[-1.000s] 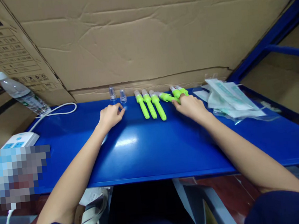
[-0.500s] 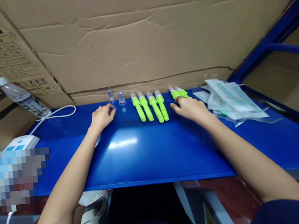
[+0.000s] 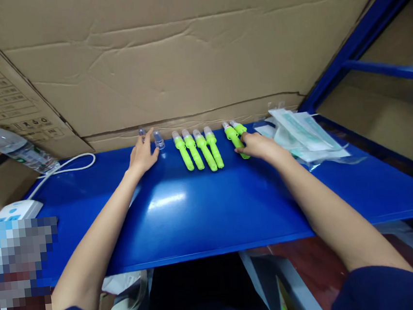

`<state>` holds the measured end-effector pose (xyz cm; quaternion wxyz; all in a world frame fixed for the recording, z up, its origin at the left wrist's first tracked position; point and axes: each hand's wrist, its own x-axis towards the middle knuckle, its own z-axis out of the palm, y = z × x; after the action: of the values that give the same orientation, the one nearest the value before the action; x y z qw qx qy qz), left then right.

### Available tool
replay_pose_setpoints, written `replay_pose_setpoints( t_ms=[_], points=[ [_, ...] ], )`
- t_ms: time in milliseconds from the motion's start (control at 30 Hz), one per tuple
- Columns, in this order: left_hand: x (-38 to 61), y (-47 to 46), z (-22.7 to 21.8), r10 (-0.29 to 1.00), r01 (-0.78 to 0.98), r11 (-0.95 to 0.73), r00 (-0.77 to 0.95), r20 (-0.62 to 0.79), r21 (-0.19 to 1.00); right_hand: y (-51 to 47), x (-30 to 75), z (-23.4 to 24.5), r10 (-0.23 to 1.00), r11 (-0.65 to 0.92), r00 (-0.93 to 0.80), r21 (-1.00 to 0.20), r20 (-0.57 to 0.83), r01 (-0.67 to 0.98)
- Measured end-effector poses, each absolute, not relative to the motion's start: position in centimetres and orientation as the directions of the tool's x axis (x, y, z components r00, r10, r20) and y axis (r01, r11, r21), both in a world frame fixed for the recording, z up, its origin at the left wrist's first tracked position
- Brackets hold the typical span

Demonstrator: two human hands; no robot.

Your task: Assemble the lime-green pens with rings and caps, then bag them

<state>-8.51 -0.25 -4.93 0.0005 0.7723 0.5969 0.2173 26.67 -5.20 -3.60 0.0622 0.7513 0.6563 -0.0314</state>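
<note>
My left hand (image 3: 142, 156) reaches toward two small clear plastic caps at the back of the table, its fingers spread apart. One clear cap (image 3: 159, 139) stands beside its index finger; the other (image 3: 142, 131) is partly covered by the fingers. My right hand (image 3: 258, 145) has its thumb and fingers around the lower part of a lime-green light stick (image 3: 233, 138) with a clear tip. A second such stick (image 3: 239, 127) lies right beside it, its lower end hidden by the hand. Between my hands several capped lime-green sticks (image 3: 206, 150) lie side by side.
Plastic packets (image 3: 303, 133) lie on the right of the blue table (image 3: 204, 209). A water bottle (image 3: 16, 146) leans at the left, near a white cable and a power strip (image 3: 22, 209). A cardboard wall (image 3: 169, 71) closes off the back; a blue metal frame (image 3: 380, 67) stands at right.
My left hand has stretched its fingers forward among the clear caps. My right hand has closed around a green stick on the right. The view has shifted slightly to the right.
</note>
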Motion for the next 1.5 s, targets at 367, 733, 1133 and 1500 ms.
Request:
replay_pose_setpoints(
  t_ms=[367,733,1133,1500],
  points=[
    [-7.4,1.8,-6.1,0.895,0.919,-0.325,0.224,0.385,0.221,-6.4,24.4,-2.6,0.918,-0.203,0.119,-0.192,-0.377,0.96],
    [-10.9,-1.3,-6.1,0.912,0.796,-0.357,0.185,0.366,0.489,-5.9,24.2,-3.5,0.965,-0.173,0.136,-0.153,-0.224,0.973],
    [-11.5,-4.6,-5.3,0.867,0.777,-0.495,0.408,0.287,0.39,-4.7,24.7,-6.1,0.983,-0.175,0.174,-0.013,-0.055,0.985],
    [-12.0,-3.6,-6.4,0.828,0.753,-0.559,0.482,0.285,0.348,-5.3,24.1,-4.6,0.983,-0.109,0.107,-0.002,-0.15,0.994]
  ],
)
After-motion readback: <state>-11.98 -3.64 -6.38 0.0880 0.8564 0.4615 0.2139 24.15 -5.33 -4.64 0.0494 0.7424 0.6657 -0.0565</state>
